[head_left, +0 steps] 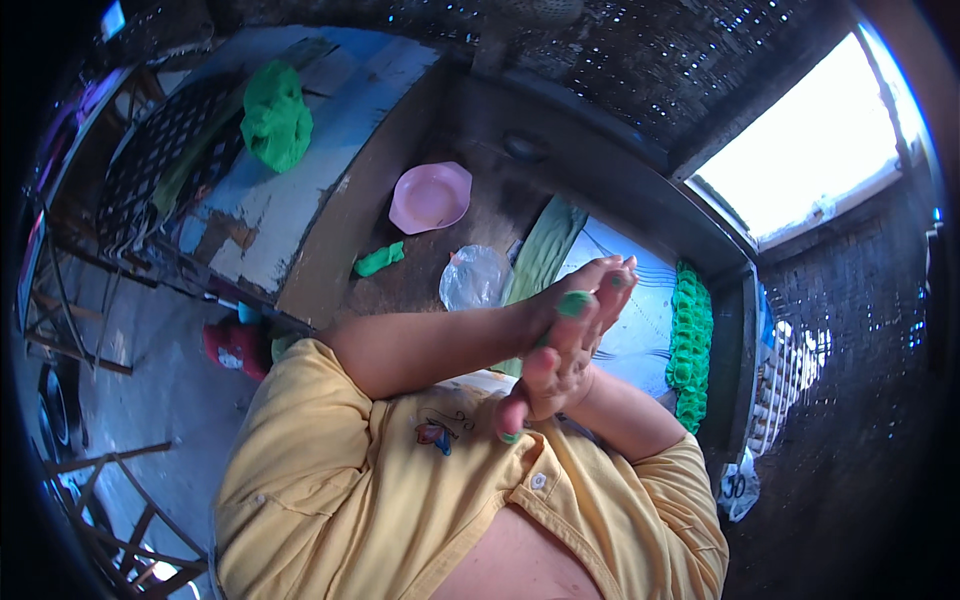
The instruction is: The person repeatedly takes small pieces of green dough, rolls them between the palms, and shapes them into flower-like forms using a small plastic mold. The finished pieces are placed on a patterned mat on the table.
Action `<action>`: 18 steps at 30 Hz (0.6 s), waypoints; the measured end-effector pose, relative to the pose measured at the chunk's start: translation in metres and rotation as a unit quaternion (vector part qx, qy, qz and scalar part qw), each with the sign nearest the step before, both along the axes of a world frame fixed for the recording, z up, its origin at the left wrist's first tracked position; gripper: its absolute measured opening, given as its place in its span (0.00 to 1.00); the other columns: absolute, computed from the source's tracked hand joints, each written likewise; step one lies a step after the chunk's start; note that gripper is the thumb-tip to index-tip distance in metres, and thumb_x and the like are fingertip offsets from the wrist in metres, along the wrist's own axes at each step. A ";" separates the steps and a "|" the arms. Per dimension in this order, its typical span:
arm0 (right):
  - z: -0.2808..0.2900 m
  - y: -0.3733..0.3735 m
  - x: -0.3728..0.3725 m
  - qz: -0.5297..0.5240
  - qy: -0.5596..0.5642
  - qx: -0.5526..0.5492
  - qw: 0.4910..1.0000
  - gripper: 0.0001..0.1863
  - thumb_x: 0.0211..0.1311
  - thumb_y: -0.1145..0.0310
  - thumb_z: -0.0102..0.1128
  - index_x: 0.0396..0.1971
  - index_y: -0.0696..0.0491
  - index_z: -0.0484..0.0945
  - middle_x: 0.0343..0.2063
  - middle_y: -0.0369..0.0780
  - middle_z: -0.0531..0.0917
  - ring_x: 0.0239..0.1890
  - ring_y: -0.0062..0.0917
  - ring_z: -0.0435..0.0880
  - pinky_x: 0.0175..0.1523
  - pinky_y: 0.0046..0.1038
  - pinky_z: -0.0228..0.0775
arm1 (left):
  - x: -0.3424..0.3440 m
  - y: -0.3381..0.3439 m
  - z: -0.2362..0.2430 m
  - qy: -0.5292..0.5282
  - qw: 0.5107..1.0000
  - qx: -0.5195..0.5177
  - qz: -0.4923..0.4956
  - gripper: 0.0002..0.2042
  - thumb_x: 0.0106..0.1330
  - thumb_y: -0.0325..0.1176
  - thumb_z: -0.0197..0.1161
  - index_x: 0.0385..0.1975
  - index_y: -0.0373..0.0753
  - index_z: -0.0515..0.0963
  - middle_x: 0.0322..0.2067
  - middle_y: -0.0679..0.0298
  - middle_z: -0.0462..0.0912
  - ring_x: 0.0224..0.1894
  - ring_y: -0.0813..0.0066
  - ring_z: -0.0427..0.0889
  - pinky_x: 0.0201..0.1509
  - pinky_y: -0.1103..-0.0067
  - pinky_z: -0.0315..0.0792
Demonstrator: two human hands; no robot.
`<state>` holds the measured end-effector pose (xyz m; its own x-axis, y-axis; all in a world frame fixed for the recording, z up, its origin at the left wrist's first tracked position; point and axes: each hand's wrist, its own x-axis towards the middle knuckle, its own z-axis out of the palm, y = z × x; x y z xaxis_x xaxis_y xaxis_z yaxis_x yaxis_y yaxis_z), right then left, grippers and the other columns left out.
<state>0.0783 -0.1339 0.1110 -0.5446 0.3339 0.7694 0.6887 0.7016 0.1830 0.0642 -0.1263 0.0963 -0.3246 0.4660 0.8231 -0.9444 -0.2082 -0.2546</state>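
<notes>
Palm against palm, my left hand [563,284] and my right hand [562,378] meet in front of my chest, above the table's near edge. The fingers of both hands are stretched out. Green patches like soft clay mark several fingertips. Whatever lies between the palms is hidden. Just beyond the hands is a pale blue sheet with wavy lines [622,248], beside a crumpled green strip [545,255]. A bumpy green strip [688,345] runs along the sheet's right side. Left of the hands sit a clear plastic bag [475,279] and a small green lump [380,260].
A pink angular plate [431,197] stands farther back on the brown table. On a worn blue-white surface [330,140] at the left lies a large green bundle [276,115]. A bright window [805,140] opens at the right. Thin-framed racks [120,510] stand at lower left.
</notes>
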 end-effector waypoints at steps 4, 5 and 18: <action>-0.010 0.002 0.005 0.033 0.051 0.001 0.998 0.44 0.54 0.30 0.25 0.64 0.47 0.47 0.62 0.57 0.47 0.62 0.63 0.39 0.61 0.61 0.25 | -0.006 0.014 -0.012 0.085 0.988 0.050 0.120 0.40 0.58 0.67 0.34 0.65 0.45 0.44 0.65 0.44 0.35 0.66 0.41 0.34 0.62 0.49 0.26; -0.013 0.005 0.005 0.034 0.079 0.004 0.996 0.44 0.54 0.30 0.25 0.64 0.47 0.48 0.62 0.57 0.47 0.63 0.62 0.39 0.61 0.60 0.25 | -0.007 0.017 -0.012 0.111 0.982 0.044 0.144 0.41 0.58 0.67 0.35 0.65 0.44 0.45 0.64 0.42 0.37 0.65 0.41 0.37 0.62 0.50 0.30; -0.034 0.052 0.008 0.082 0.499 -0.341 0.793 0.42 0.58 0.37 0.35 0.61 0.56 0.50 0.65 0.48 0.41 0.65 0.38 0.42 0.64 0.41 0.34 | -0.029 0.090 -0.070 0.381 0.707 -0.207 -0.558 0.39 0.59 0.66 0.30 0.66 0.47 0.41 0.66 0.60 0.41 0.68 0.62 0.39 0.64 0.54 0.27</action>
<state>0.0867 -0.0816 0.0767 0.1418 0.8444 0.5167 0.1418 0.4992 -0.8548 0.0353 -0.0366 0.0267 0.9005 0.3339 0.2786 -0.4089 0.8682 0.2810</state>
